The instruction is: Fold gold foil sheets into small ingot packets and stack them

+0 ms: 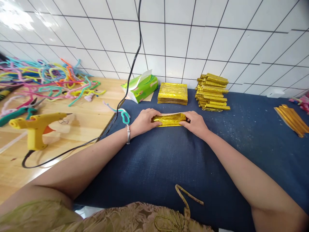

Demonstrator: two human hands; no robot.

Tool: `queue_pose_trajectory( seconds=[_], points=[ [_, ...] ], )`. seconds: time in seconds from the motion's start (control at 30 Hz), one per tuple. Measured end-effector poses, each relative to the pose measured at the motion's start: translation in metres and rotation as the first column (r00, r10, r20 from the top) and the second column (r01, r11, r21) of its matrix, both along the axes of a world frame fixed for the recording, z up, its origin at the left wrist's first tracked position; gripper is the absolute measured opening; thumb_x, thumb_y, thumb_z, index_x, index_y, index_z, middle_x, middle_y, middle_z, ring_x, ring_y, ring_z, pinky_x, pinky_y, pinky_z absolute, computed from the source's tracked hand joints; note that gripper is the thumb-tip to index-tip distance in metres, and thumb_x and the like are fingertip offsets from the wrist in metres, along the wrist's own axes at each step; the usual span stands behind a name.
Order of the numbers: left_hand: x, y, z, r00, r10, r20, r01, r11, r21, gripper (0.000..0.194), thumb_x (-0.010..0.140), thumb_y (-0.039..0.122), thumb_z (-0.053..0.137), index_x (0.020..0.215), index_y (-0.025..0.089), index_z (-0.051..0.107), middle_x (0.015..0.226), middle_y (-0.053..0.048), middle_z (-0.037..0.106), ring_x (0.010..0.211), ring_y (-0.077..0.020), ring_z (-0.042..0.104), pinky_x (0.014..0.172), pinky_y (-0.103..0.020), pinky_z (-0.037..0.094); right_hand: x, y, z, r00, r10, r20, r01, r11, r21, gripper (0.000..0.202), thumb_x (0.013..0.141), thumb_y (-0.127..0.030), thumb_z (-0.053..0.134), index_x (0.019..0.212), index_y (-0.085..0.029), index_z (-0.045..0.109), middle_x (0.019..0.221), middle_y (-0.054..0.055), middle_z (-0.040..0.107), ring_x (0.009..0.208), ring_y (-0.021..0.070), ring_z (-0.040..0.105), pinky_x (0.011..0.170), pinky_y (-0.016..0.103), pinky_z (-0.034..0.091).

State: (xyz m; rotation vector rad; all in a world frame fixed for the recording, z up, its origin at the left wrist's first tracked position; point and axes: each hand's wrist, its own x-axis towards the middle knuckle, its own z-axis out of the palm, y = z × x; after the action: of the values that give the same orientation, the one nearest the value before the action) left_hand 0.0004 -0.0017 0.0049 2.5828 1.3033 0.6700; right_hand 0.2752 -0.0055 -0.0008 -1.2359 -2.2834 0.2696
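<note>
A partly folded gold foil sheet (169,120) lies on the dark blue cloth, stretched between both hands. My left hand (146,120) is closed on its left end, thumb at the near edge. At the right end, my right hand (196,124) grips it with thumb and fingers. Just beyond it sits a stack of flat gold sheets (172,93). To the right of that stack is a pile of folded gold strips (212,92).
A green tissue pack (145,88) stands behind my left hand. On the wooden surface (79,129) at left are a yellow glue gun (36,129), pliers and tangled pipe cleaners (51,75). A black cord (131,69) hangs near my left wrist. More gold strips (293,119) lie far right.
</note>
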Motion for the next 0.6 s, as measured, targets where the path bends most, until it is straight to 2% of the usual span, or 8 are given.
queue_pose_trajectory(
  seconds=[0.07, 0.1, 0.2, 0.3, 0.37, 0.47, 0.6],
  points=[
    [-0.001, -0.002, 0.000, 1.000, -0.005, -0.011, 0.005, 0.999, 0.044, 0.016, 0.080, 0.032, 0.063, 0.089, 0.019, 0.063, 0.083, -0.002, 0.064, 0.079, -0.0169, 0.056, 0.075, -0.031, 0.039, 0.000, -0.002, 0.001, 0.999, 0.022, -0.037, -0.022, 1.000, 0.004, 0.013, 0.079, -0.021, 0.059, 0.090, -0.021, 0.065, 0.084, 0.003, 0.064, 0.079, 0.0182, 0.057, 0.070, 0.030, 0.044],
    [-0.001, -0.003, 0.001, 1.000, -0.009, -0.014, 0.010, 0.995, 0.094, 0.011, 0.081, 0.028, 0.060, 0.088, 0.019, 0.063, 0.083, -0.002, 0.065, 0.080, -0.0171, 0.056, 0.075, -0.032, 0.038, 0.000, -0.003, 0.002, 0.997, 0.028, -0.074, -0.026, 0.999, 0.022, 0.011, 0.079, -0.018, 0.058, 0.086, -0.021, 0.065, 0.083, 0.002, 0.063, 0.078, 0.0172, 0.057, 0.070, 0.029, 0.044],
    [-0.005, -0.007, 0.004, 1.000, -0.025, 0.010, 0.021, 0.962, 0.273, 0.010, 0.084, 0.020, 0.054, 0.089, 0.019, 0.063, 0.088, -0.004, 0.067, 0.086, -0.0181, 0.057, 0.080, -0.035, 0.037, -0.002, -0.006, 0.005, 0.975, 0.052, -0.214, -0.029, 0.994, 0.107, 0.014, 0.078, -0.012, 0.054, 0.084, -0.021, 0.062, 0.086, 0.003, 0.064, 0.083, 0.0165, 0.059, 0.076, 0.028, 0.045],
    [-0.010, -0.009, 0.008, 0.996, -0.089, 0.000, 0.083, 0.932, 0.354, 0.011, 0.085, 0.019, 0.051, 0.088, 0.020, 0.062, 0.090, -0.004, 0.068, 0.088, -0.0178, 0.058, 0.083, -0.036, 0.036, -0.003, -0.006, 0.004, 0.953, 0.103, -0.285, -0.059, 0.986, 0.158, 0.016, 0.080, -0.011, 0.050, 0.085, -0.022, 0.060, 0.093, 0.004, 0.064, 0.092, 0.0171, 0.059, 0.083, 0.030, 0.046],
    [-0.012, -0.011, 0.011, 0.986, -0.160, -0.050, 0.168, 0.928, 0.333, 0.013, 0.087, 0.020, 0.049, 0.089, 0.020, 0.062, 0.092, -0.004, 0.068, 0.088, -0.0169, 0.059, 0.084, -0.036, 0.037, -0.001, -0.005, 0.003, 0.959, 0.134, -0.248, -0.100, 0.984, 0.146, 0.016, 0.080, -0.011, 0.050, 0.085, -0.022, 0.060, 0.095, 0.004, 0.065, 0.093, 0.0175, 0.059, 0.084, 0.031, 0.046],
    [-0.015, -0.017, 0.013, 0.953, -0.265, -0.144, 0.292, 0.932, 0.217, 0.017, 0.089, 0.021, 0.047, 0.095, 0.021, 0.063, 0.100, -0.004, 0.068, 0.096, -0.0165, 0.059, 0.089, -0.036, 0.037, 0.002, -0.004, 0.002, 0.982, 0.169, -0.080, -0.162, 0.983, 0.084, 0.017, 0.078, -0.012, 0.052, 0.087, -0.021, 0.062, 0.094, 0.004, 0.066, 0.092, 0.0184, 0.058, 0.083, 0.032, 0.045],
    [-0.019, -0.029, 0.011, 0.938, -0.313, -0.151, 0.320, 0.947, 0.030, 0.021, 0.092, 0.025, 0.046, 0.103, 0.022, 0.064, 0.108, -0.005, 0.066, 0.107, -0.0178, 0.057, 0.096, -0.037, 0.039, 0.004, -0.005, 0.009, 0.962, 0.263, 0.069, -0.260, 0.964, -0.047, 0.019, 0.078, -0.016, 0.055, 0.094, -0.022, 0.065, 0.098, 0.004, 0.066, 0.095, 0.0188, 0.057, 0.084, 0.033, 0.045]
  ],
)
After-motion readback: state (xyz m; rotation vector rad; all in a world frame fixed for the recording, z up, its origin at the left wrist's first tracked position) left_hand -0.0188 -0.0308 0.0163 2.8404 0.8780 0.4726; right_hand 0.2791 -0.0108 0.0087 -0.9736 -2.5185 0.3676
